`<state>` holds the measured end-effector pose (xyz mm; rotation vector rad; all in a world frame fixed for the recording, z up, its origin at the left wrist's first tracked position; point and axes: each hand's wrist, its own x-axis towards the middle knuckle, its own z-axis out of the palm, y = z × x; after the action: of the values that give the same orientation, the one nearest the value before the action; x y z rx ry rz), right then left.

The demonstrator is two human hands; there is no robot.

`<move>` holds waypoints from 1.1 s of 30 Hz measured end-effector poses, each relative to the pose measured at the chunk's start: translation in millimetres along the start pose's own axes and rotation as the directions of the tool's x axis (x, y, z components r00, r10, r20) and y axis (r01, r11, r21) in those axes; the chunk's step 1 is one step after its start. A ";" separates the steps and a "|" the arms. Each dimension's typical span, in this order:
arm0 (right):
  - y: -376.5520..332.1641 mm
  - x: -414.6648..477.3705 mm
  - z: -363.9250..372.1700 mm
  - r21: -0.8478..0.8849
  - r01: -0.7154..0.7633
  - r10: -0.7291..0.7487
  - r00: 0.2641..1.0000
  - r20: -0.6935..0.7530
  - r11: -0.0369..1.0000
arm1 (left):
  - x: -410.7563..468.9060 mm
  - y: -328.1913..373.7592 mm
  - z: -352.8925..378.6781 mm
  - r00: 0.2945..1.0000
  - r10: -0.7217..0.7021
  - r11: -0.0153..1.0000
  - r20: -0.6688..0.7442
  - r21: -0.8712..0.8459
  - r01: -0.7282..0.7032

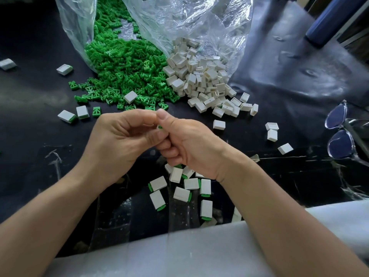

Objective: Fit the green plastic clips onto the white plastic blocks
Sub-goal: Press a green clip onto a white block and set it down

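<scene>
Pinching a green clip (pixel 159 127) between both hands, I hold my left hand (pixel 119 140) and right hand (pixel 189 144) curled tight together, fingers (pixel 137 116) narrow, so only a sliver of green shows. Whether a white block hides inside I cannot tell. Just beyond my fingers spill the loose clips (pixel 123 66) and white blocks (pixel 205 80), near for quick picking. Below my fingers, toward me, finished pieces (pixel 190 183) lie on the surface (pixel 40 136), probably where a release lands them.
</scene>
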<state>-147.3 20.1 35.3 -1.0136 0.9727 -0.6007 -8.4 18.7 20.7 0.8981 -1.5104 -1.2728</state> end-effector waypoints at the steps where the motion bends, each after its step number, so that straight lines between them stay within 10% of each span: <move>1: 0.2 0.2 0.5 0.001 -0.004 0.004 1.000 -0.015 1.000 | -0.4 -0.8 0.0 1.000 0.005 1.000 -0.007 0.019 -0.005; 33: -3.1 0.1 -4.9 -0.031 0.043 -0.043 0.999 0.005 0.999 | 3.2 4.0 -2.2 0.978 -0.199 0.962 -0.067 -0.204 0.182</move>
<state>-151.6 16.5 37.2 -1.0654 0.9616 -0.6200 -7.1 15.8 25.2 0.9726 -1.2282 -1.4746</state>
